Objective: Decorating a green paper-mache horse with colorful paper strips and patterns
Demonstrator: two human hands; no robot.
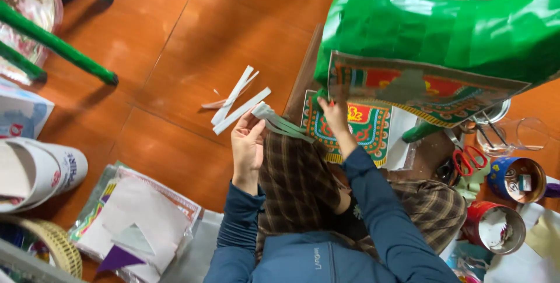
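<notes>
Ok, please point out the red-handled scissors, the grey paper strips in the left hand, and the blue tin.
red-handled scissors (468,160), head view, on a red handle loop.
grey paper strips (280,122), head view, mid-length of the strips.
blue tin (501,179), head view, on its outer wall.

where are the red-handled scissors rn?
Head view, right side: the red-handled scissors lie beside the blue tin, below the green paper figure.
</notes>
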